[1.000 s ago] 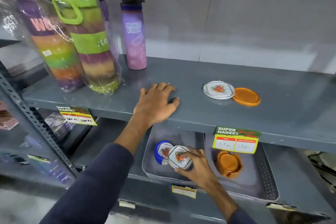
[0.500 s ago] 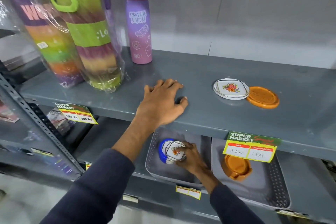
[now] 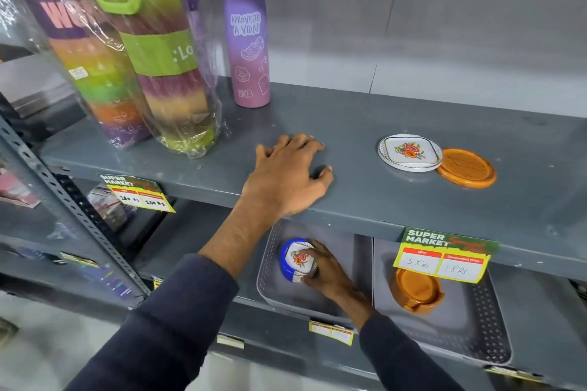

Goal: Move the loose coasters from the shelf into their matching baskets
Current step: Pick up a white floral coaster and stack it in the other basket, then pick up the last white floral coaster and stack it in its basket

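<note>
My right hand (image 3: pixel 327 271) is down in the left grey basket (image 3: pixel 270 287) on the lower shelf, fingers closed on a white floral coaster (image 3: pixel 298 259) set against a blue holder (image 3: pixel 283 260). My left hand (image 3: pixel 286 174) rests flat on the upper shelf (image 3: pixel 365 200), fingers spread, holding nothing. To its right on that shelf lie a white floral coaster (image 3: pixel 409 152) and an orange coaster (image 3: pixel 466 167), touching. The right grey basket (image 3: pixel 492 327) holds an orange coaster stack (image 3: pixel 416 290).
A purple water bottle (image 3: pixel 247 41) and two plastic-wrapped striped bottles (image 3: pixel 152 51) stand at the back left of the upper shelf. Price tags (image 3: pixel 444 259) hang from the shelf edge. A perforated steel upright (image 3: pixel 63 200) runs down the left.
My right hand has carried the floral coaster deeper into the left basket and up against the blue holder. My left hand stays on the shelf. The camera moved closer.
</note>
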A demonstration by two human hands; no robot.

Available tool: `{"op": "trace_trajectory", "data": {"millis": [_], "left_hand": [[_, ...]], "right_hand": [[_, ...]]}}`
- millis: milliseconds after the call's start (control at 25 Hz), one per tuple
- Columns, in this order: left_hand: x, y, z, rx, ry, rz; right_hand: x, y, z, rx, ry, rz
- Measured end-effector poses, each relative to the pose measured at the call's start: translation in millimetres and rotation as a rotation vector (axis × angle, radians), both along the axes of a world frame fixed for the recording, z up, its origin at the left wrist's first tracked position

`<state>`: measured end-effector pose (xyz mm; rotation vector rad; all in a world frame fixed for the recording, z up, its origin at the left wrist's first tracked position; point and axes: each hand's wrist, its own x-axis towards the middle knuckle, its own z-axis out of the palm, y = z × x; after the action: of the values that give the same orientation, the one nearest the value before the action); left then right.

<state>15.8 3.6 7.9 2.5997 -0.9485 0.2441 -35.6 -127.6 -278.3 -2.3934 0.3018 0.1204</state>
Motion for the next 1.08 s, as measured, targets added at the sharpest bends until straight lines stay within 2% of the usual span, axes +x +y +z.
{"op": "trace_trajectory", "data": {"millis": [120, 240, 400, 520, 600, 680, 760, 880, 1000, 1080], "left_hand": [[-0.8, 0.8, 1.3, 0.002, 0.008, -0.004], [-1.3, 0.9, 1.7, 0.010, 0.008, -0.004], [-1.9, 1.3, 1.5, 0.021, 0.013, 0.005], [-3.6, 0.2, 0.4, 0.038, 0.004, 0.019], [-5.4, -0.7, 0.6, 0.046, -0.011, 0.022], [-7.8, -1.4, 1.6, 0.051, -0.025, 0.021], [-8.6, -0.2, 1.2, 0.044, -0.025, 0.026], [-7.3, 1.3, 1.6, 0.020, 0.003, 0.020], [-5.6, 2.6, 3.3, -0.011, 0.005, 0.011], [-6.0, 3.4, 4.2, -0.026, 0.009, 0.003]], "right_hand": [[-8.9, -0.7, 5.6, -0.014, -0.034, -0.017], [-30.9, 1.6, 31.0, -0.015, -0.187, -0.008], [-88.6, 26.4, 113.8, 0.058, -0.513, 0.072], [-134.6, 46.9, 194.7, 0.056, -0.855, 0.131], [-148.4, 46.0, 247.4, 0.026, -1.055, 0.082], [-145.4, 26.7, 289.6, -0.022, -1.143, -0.049], [-127.6, -4.2, 318.0, -0.071, -1.084, -0.207], [-101.2, -44.1, 340.2, -0.239, -0.680, -0.398], [-85.2, -63.9, 340.4, -0.324, -0.311, -0.451], [-76.2, -69.6, 333.5, -0.385, -0.263, -0.440]]}}
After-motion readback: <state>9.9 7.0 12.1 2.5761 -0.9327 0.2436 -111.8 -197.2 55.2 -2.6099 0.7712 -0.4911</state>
